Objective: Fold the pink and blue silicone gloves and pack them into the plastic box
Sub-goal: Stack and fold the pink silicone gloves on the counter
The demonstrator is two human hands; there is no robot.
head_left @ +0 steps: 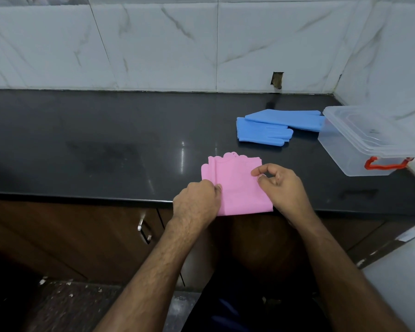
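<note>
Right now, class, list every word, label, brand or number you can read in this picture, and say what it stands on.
None can be read.
plastic box: a small dark mark on its lid, too blurred to read.
pink gloves, blue gloves: no print visible.

Home kitchen, by the look of it. Dark polished stone countertop (106, 144) runs across mid frame, white marble-look wall tiles (165, 44) as backsplash above it, wrapping the corner at upper right. Brown wooden cabinet doors (70, 236) below the counter edge, metal pull handle (144, 231) at lower left of centre. Small broken hole in the tile (277, 80) just above the counter, right of centre. Speckled stone floor (82, 305) along the bottom edge.
</note>
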